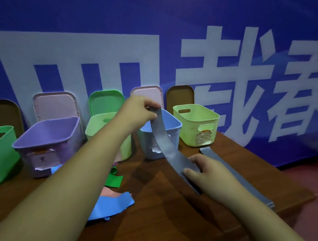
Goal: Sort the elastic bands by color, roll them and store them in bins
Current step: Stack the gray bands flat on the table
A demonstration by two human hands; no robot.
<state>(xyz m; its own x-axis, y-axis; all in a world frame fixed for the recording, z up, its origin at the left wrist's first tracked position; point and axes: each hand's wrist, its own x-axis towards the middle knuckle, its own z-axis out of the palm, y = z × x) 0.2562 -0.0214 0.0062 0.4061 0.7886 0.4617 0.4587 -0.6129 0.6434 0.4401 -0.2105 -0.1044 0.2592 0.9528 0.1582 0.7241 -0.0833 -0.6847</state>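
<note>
Behind a dark wooden table (164, 218) hung a blue banner with large white characters (106, 18). That was the whole backdrop from the head camera, the only view.

A row of open plastic bins stood along the table's far edge with their lids propped against the banner, probably so that each mouth stayed free for dropping rolls in. Among them were a purple bin (52, 129), a pale blue bin (171, 119) and a yellow-green bin (195, 114).

The long flat grey elastic band (163, 138) was the piece being worked. The left hand (141, 109) pinched its upper end between thumb and fingers and held it raised in front of the blue bin. The right hand (206, 169) lay lower, with its fingers curled over the strip where it met the table, and appeared to grip it there. The rest of the band trailed along the wood towards the right edge.

I judged that holding the band taut between the hands pulled it flat and untwisted, which a tidy roll needs. Rolling had not yet begun.

Loose on the near left of the table lay a flat blue band (113, 205) and a green band (113, 180), unsorted.
</note>
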